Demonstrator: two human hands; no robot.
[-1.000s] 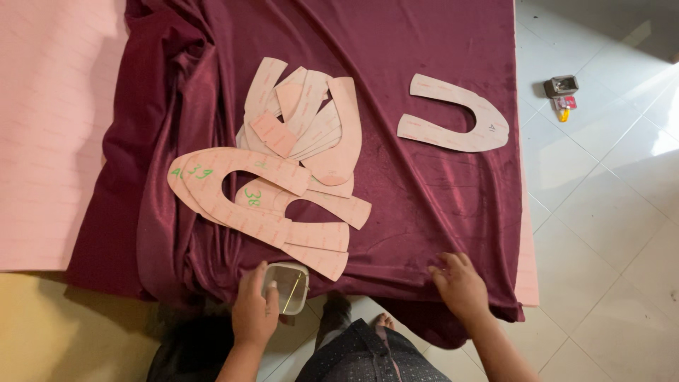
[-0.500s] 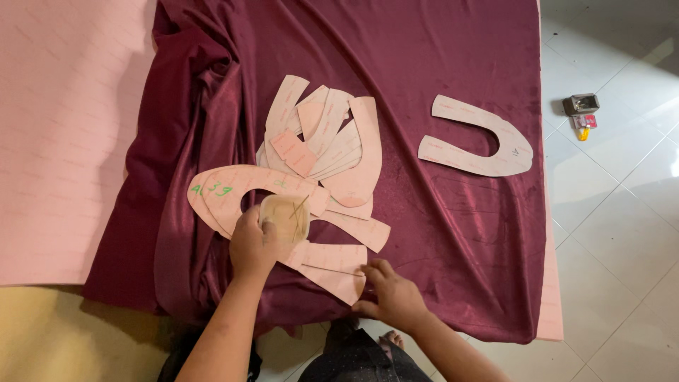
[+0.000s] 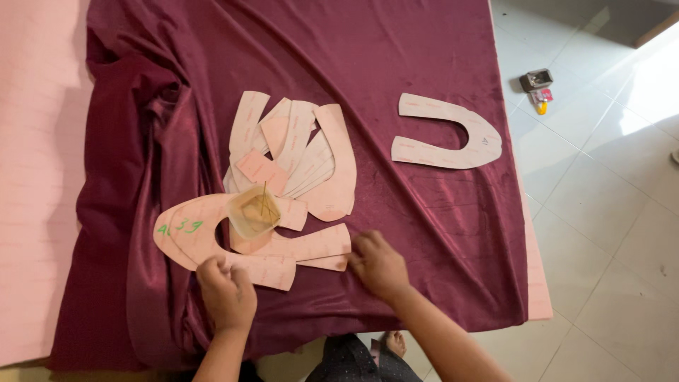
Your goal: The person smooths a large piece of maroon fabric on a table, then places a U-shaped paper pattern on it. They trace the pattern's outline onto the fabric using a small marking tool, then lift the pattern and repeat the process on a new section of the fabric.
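Maroon velvet cloth (image 3: 396, 56) covers the tabletop (image 3: 35, 141), bunched into folds toward the left edge. My left hand (image 3: 228, 293) rests with curled fingers on the lower edge of the pink card pattern pieces (image 3: 297, 163), gripping nothing that I can see. My right hand (image 3: 378, 265) lies flat and open beside the stack, near the front edge, pressing the cloth. A small clear container (image 3: 252, 211) sits on top of the stack, thin pins standing in it.

To handle this well, I judge that the cloth should be held taut with the flat hand while one piece is slid free, keeping the container from tipping. The pieces are thin, stiff, curved cut-outs, overlapping loosely; one bears green markings. A separate horseshoe-shaped piece (image 3: 453, 134) lies well apart toward the right edge.
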